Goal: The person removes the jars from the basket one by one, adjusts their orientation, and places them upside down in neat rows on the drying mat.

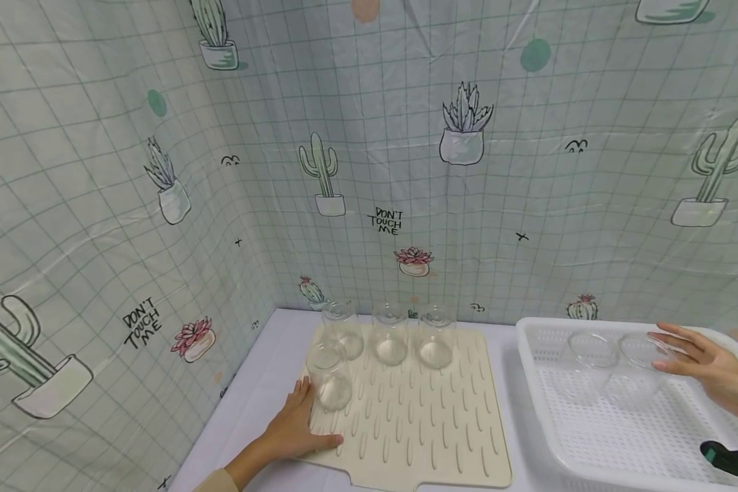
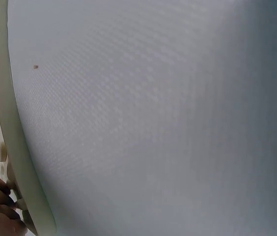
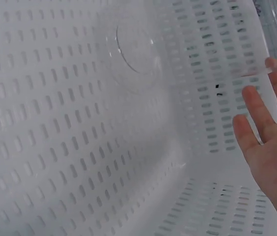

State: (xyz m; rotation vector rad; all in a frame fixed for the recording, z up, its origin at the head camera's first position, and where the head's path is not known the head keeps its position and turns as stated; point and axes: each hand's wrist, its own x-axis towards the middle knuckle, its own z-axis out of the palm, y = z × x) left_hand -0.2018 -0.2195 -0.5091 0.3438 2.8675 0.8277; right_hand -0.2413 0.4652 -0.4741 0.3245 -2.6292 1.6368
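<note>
My left hand [image 1: 292, 424] rests on the left edge of a cream ridged drying mat [image 1: 430, 444], thumb spread away from the fingers. Its fingertips lie right beside a clear glass [image 1: 333, 389] that stands upright near that edge. Behind it, three more clear glasses [image 1: 389, 345] stand in a row along the mat's back. On the right, my right hand [image 1: 707, 365] reaches over a white perforated basket [image 1: 544, 417], fingers extended and spread at the rim of a clear glass [image 1: 642, 376]. Another clear glass [image 1: 590, 362] stands to its left in the basket.
A black strap or handle with a green tip [image 1: 734, 459] shows over the basket's right side. The white table [image 1: 252, 362] runs around the mat, and a cactus-print curtain [image 1: 369, 171] hangs behind and to the left.
</note>
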